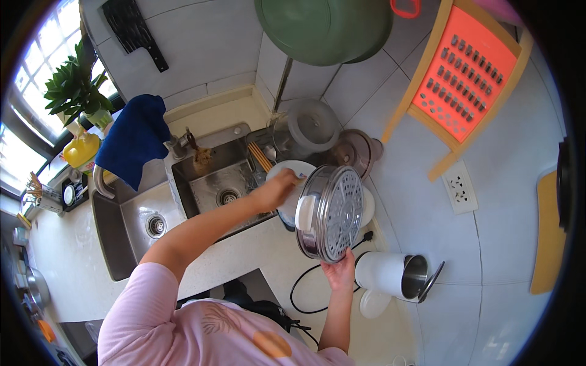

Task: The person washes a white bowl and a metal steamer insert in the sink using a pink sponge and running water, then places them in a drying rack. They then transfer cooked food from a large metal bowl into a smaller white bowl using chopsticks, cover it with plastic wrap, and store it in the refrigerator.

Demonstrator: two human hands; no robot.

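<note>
In my right hand (340,272) is a round metal steamer basket (343,215) with a perforated bottom and pale side handles. I grip it at its lower rim, tilted on edge so the holes face right. My left hand (276,190) is closed, knuckles up, just left of the steamer, in front of a pale round dish (292,166). Its fingertips are partly hidden, and what they hold cannot be made out. Behind the steamer sits a brown-rimmed glass lid (354,152).
The double sink (131,235) lies left, with a blue cloth (137,140) over its tap. Chopsticks (260,157) and a translucent container (310,125) stand behind. Right are a white electric kettle (383,274) with its lid up and a black cable (294,293). An orange grater (461,70) leans on the wall.
</note>
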